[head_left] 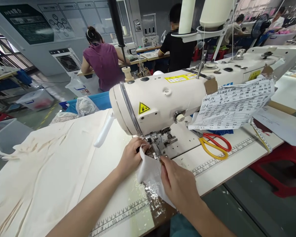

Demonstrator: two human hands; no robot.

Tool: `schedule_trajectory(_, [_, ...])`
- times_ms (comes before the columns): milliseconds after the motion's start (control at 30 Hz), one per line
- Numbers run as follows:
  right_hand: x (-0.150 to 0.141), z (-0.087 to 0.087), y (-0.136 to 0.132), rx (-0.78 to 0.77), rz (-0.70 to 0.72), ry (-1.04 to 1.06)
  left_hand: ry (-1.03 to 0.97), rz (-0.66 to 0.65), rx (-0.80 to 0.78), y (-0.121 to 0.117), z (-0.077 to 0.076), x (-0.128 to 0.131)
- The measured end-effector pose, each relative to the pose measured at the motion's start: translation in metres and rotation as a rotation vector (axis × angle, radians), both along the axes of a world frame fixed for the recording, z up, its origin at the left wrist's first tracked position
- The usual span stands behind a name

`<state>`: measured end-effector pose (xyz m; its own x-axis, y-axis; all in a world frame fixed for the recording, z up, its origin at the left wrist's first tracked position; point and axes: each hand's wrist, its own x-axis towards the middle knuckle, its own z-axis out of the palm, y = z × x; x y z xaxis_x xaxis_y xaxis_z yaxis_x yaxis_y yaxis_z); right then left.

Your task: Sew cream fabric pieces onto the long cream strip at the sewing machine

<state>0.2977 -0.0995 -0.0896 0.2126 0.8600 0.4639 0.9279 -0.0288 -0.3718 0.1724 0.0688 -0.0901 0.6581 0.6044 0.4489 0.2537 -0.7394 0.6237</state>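
A cream sewing machine stands on the table, its presser foot just beyond my hands. My left hand is closed on the upper edge of a small white fabric piece, pressing it at the foot. My right hand pinches the same piece from the right, fingertips near the needle plate. The fabric hangs toward me over the table's front edge.
Yellow and red scissors lie right of the machine under a taped paper sheet. Cream cloth covers the left table. Printed rulers run along the front. Two people sit at benches behind; a red stool stands right.
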Motion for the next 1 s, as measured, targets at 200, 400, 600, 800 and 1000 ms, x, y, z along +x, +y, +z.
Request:
schedule_trajectory(200, [0.0004,0.0001,-0.0003,0.011,0.003,-0.001,0.002,0.001,-0.011,-0.0009,0.0011,0.0013])
schedule_trajectory(400, [0.0003,0.0006,0.0022,0.004,0.008,-0.009,0.001,0.005,0.004,-0.0012,0.0017,0.0015])
schedule_trajectory(600, [-0.0004,0.0000,0.0016,0.002,0.004,-0.012,0.003,0.004,0.048,-0.0017,0.0027,0.0015])
schedule_trajectory(800, [-0.0006,-0.0002,0.0040,-0.003,0.018,-0.015,0.004,0.005,0.059,-0.0018,0.0027,0.0018])
schedule_trajectory(1000, [-0.0015,-0.0003,0.0053,-0.002,0.028,-0.031,0.076,0.038,0.091,-0.0033,0.0019,0.0028])
